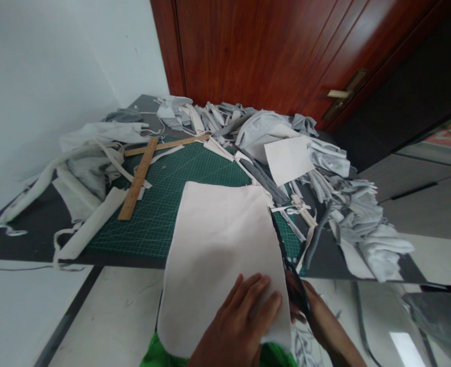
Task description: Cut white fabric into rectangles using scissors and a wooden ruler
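Observation:
A large piece of white fabric (218, 239) lies over the front edge of the green cutting mat (141, 234) and hangs toward me. On its lower right part my left hand (241, 316) rests flat, fingers stretched out. At the fabric's right edge my right hand (305, 306) is closed around the black handles of a pair of scissors (298, 290). Their dark blades run up along that edge, partly under the fabric. Some of the right hand's fingers are hidden behind the handles.
Two wooden rulers (138, 178) cross on the mat's left side. Grey and white fabric scraps (88, 173) lie at the left, with more heaps (363, 209) along the back and right. A white square piece (289, 159) sits on the right heap. Behind the table stands a wooden door (248, 51).

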`<state>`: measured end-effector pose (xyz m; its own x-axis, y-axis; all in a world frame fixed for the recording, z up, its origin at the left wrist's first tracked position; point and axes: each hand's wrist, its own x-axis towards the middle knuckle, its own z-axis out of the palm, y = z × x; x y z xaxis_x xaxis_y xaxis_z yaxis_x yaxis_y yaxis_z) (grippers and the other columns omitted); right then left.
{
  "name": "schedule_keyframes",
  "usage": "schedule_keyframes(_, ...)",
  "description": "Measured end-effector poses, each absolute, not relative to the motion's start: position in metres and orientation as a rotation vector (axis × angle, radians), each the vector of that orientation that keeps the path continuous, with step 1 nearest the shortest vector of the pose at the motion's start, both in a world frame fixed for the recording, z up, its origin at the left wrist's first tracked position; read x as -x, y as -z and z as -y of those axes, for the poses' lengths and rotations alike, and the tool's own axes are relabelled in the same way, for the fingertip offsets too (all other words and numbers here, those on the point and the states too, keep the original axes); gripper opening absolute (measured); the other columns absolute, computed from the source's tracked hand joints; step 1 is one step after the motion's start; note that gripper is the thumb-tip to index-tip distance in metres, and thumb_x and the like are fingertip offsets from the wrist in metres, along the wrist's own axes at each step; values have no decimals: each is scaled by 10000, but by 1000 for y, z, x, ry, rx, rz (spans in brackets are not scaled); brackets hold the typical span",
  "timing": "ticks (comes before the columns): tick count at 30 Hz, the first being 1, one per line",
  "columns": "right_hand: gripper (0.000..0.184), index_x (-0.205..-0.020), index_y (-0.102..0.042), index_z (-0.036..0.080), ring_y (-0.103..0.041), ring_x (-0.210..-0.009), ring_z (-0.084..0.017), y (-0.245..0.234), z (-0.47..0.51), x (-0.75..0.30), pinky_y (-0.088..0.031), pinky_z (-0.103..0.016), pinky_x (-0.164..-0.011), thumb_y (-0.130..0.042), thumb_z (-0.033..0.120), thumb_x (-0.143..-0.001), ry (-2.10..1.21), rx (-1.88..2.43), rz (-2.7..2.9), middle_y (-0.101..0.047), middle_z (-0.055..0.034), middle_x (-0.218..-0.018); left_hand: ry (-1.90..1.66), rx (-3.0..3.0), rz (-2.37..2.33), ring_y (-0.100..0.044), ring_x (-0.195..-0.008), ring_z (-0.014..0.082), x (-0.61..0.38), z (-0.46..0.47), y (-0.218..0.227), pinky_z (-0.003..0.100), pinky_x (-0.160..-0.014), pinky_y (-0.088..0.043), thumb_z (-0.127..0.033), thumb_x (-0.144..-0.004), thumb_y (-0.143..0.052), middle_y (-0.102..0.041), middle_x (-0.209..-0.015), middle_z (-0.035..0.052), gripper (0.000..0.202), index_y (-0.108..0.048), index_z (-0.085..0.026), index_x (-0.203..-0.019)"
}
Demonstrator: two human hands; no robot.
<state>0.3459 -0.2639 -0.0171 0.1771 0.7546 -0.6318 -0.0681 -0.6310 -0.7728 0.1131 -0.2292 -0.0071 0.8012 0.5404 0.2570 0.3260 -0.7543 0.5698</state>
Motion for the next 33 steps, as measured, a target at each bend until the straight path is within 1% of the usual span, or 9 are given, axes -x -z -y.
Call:
schedule_keyframes(3, 759, -722, -563, 205, -367, -483, -102, 15, 261, -346, -297, -248, -477, -636, 961, -710, -1538, 1763, 667, -419, 65, -540, -558, -2486, -627, -436, -1557, 289, -113, 230, 7, 538, -1290, -376, -37, -903, -504, -512, -1634, 163, 667, -460, -146, -1559)
schedule_keyframes(7, 766, -719, -558, 210, -341, -487, -99, 10, 256, -347, -282, -244, -464, -637, 971, -691, -1541, 1774, 697, -404, 65, -545, -552, -2479, -624, -437, -1557, 289, -112, 231, 7, 533, -1294, -369, -61, -922, -530, -514, -1634, 158, 638, -472, -143, -1552)
schedule_keyframes(10, 746, -695, -536, 215, -343, -495, -99, 10, 253, -347, -282, -245, -471, -626, 955, -722, -1539, 1760, 730, -408, 59, -547, -559, -2462, -636, -446, -1550, 289, -110, 233, 8, 532, -1297, -365, -54, -893, -530, -517, -1632, 155, 662, -476, -152, -1546)
schedule_keyframes(15, 762, -655, -520, 216, -292, -477, -87, 14, 248, -348, -241, -249, -454, -642, 967, -683, -1547, 1745, 764, -364, 70, -519, -591, -2491, -611, -465, -1536, 291, -110, 235, 12, 539, -1275, -398, -19, -848, -519, -550, -1598, 167, 698, -466, -142, -1533)
schedule_keyframes(18, 760, -645, -507, 219, -293, -475, -87, 15, 246, -350, -232, -251, -453, -644, 965, -690, -1555, 1733, 776, -346, 73, -514, -600, -2505, -613, -473, -1528, 283, -110, 237, 14, 527, -1274, -404, -1, -842, -513, -569, -1578, 164, 694, -476, -144, -1520)
schedule_keyframes(27, 733, -616, -489, 219, -275, -491, -89, 16, 243, -356, -204, -265, -472, -628, 925, -758, -1535, 1736, 835, -365, 61, -530, -624, -2531, -622, -492, -1512, 285, -111, 242, 18, 524, -1259, -428, -2, -905, -478, -590, -1557, 155, 623, -479, -151, -1510)
schedule_keyframes(31, 733, -623, -506, 227, -289, -510, -108, 4, 241, -352, -217, -277, -479, -650, 942, -695, -1464, 1824, 845, -390, 49, -537, -622, -2533, -625, -526, -1481, 296, -112, 243, 22, 546, -1229, -461, -26, -945, -507, -611, -1531, 158, 548, -512, -148, -1480)
schedule_keyframes(33, 732, -623, -515, 233, -326, -531, -126, -3, 239, -348, -245, -282, -485, -655, 950, -659, -1413, 1894, 826, -426, 31, -557, -629, -2536, -619, -534, -1472, 297, -112, 243, 22, 555, -1217, -473, -39, -965, -516, -616, -1523, 161, 521, -514, -143, -1476)
